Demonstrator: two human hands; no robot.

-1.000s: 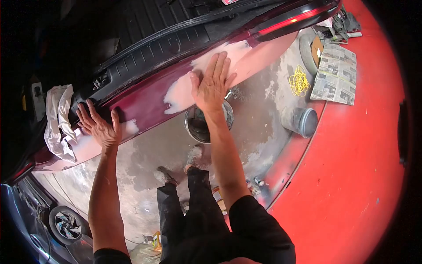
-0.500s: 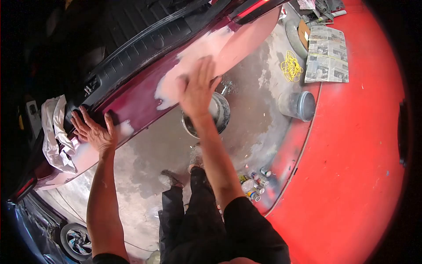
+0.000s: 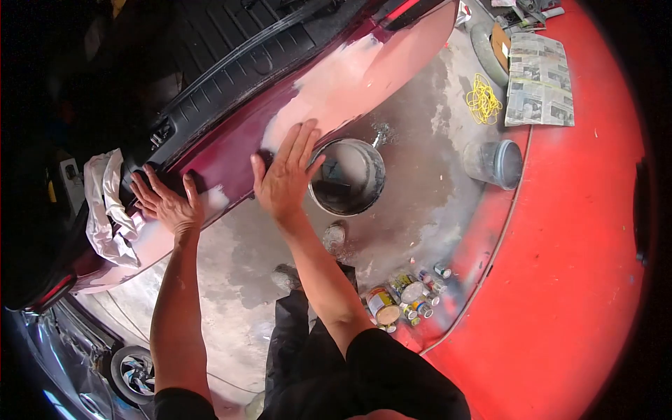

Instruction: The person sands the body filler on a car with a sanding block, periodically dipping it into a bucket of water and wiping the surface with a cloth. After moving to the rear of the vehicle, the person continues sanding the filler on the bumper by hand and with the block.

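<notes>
A dark red car body panel (image 3: 234, 164) runs diagonally ahead of me, with a large pale pink patch (image 3: 343, 80) and a smaller light patch near its left end. My left hand (image 3: 168, 206) lies flat on the panel's left part, fingers spread, beside a crumpled white cloth (image 3: 105, 210). With fingers stretched out and thumb apart, my right hand (image 3: 287, 175) is at the lower left edge of the pink patch. It appears to rest on the surface; its palm is hidden. Neither hand shows anything held.
Below the panel stands a bucket (image 3: 369, 164) with liquid. Paint cans (image 3: 383, 306) and several small containers sit near a red surface (image 3: 574, 231). A grey pail (image 3: 486, 162), yellow cord (image 3: 483, 100) and newspaper (image 3: 539, 80) are to the right. A wheel (image 3: 133, 374) shows lower left.
My right hand has moved down and left along the panel, off the middle of the pink patch. My left hand stays on the panel. The whole view has shifted slightly.
</notes>
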